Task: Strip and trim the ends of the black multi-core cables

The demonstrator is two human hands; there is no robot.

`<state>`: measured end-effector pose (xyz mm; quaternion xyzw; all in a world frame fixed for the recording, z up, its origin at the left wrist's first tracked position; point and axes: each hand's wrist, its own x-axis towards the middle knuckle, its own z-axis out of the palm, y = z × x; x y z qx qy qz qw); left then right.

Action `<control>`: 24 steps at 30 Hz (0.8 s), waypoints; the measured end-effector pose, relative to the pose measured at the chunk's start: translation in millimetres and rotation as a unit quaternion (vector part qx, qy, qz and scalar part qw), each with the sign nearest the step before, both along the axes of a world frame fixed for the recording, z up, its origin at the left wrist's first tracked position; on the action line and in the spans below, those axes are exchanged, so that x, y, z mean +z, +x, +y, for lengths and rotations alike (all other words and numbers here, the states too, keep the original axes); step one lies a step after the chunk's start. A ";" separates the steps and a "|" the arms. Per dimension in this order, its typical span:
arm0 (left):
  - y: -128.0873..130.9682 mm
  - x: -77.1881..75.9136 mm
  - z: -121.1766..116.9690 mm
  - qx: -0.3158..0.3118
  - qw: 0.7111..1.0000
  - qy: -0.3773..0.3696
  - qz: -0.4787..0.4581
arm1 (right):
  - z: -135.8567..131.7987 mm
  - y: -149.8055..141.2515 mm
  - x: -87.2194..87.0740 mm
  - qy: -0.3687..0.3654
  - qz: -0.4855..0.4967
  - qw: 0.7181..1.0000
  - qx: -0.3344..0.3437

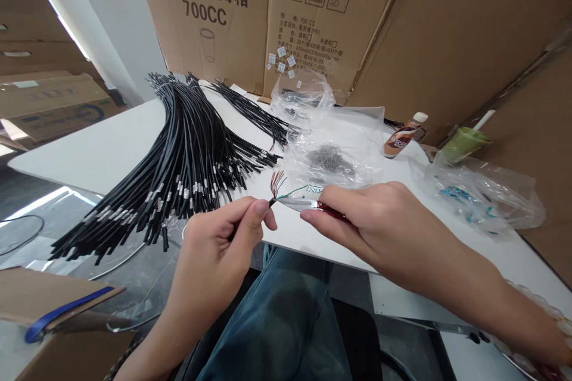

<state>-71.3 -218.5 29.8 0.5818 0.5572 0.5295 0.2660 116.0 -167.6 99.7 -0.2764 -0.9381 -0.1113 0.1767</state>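
My left hand [230, 244] pinches a black multi-core cable [271, 203] near its stripped end, between thumb and forefinger. Several thin coloured wires [276, 183], orange, brown and purple among them, fan upward from that end, while a green wire [297, 190] bends off to the right. My right hand [361, 214] is closed around red-handled scissors [297, 203]; their silver pointed blades reach the base of the wires. Whether the blades touch a wire is too small to tell. The fingers hide most of the handles.
Left on the white table [89, 137] lies a big bundle of black cables [192, 149]. Behind my hands sits a clear bag of small metal parts [330, 158]. A drink bottle [403, 136], green cup [465, 144] and bag with blue bits [473, 196] stand right. Cardboard boxes [214, 24] wall the back.
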 end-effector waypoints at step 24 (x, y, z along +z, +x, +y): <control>-3.4 -7.9 18.6 -0.027 0.971 -0.010 -0.238 | 4.3 -60.9 -48.1 -0.533 0.580 0.616 -0.015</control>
